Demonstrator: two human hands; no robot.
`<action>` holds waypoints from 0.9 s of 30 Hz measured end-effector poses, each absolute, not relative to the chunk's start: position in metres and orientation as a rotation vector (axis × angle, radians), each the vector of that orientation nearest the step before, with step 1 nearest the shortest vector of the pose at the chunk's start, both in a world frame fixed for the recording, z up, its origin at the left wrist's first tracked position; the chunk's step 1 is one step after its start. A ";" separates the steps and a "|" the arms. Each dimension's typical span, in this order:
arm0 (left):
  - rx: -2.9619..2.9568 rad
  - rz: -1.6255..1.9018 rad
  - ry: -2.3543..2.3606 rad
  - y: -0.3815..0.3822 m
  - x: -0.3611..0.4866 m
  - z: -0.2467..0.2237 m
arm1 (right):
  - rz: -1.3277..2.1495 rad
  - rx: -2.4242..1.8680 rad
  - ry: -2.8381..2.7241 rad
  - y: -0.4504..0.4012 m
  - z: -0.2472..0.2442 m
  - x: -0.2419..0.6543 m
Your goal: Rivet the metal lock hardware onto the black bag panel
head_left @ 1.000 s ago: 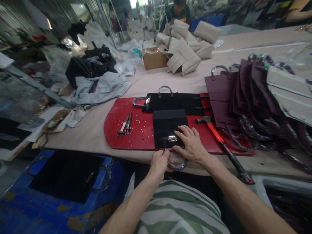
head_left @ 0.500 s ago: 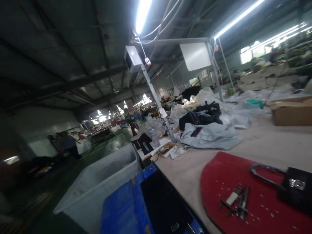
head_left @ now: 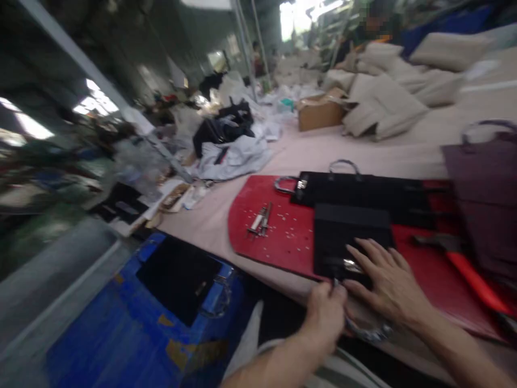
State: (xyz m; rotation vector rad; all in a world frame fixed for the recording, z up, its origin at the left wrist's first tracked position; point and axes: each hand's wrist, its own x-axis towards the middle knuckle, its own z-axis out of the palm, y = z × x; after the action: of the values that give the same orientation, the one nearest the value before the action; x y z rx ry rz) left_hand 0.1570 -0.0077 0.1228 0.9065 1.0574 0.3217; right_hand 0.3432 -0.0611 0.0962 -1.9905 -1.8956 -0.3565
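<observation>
A black bag panel (head_left: 351, 218) lies on a red board (head_left: 246, 215), stretching away beyond the left hand (head_left: 326, 310), which pinches the base of its wrapped handle (head_left: 374, 335). The loop curves rightward from that grip, nearer the left hand; the right hand (head_left: 388, 277) spreads open over the panel, beside a metal clasp (head_left: 351, 265).

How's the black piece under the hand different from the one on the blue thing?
The first black piece lies on a red board; the second black piece is on a blue surface. The right hand is spread over the first, while no hand touches the second. Both are black, with a shiny looped handle.
</observation>
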 end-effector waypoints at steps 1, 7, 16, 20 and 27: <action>0.951 0.285 1.076 -0.020 0.161 0.119 | -0.291 -2.082 -1.903 -0.073 0.101 0.342; 1.142 0.170 1.062 -0.006 0.128 0.123 | -0.155 -2.173 -1.873 -0.061 0.113 0.330; 1.946 0.670 1.443 0.156 0.051 0.176 | -0.174 -2.122 -1.841 -0.064 0.106 0.334; 2.264 0.494 1.623 0.221 0.056 0.188 | -0.172 -2.120 -1.842 -0.062 0.105 0.334; 2.331 -0.104 1.567 0.254 0.081 0.185 | -0.109 -2.172 -1.812 -0.064 0.115 0.328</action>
State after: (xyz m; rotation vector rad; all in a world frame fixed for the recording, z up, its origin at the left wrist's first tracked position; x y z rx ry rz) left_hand 0.0808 0.2538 0.1849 2.3313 1.5671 -0.1041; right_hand 0.3278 -0.0644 0.1152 -2.1725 -1.8120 -0.1092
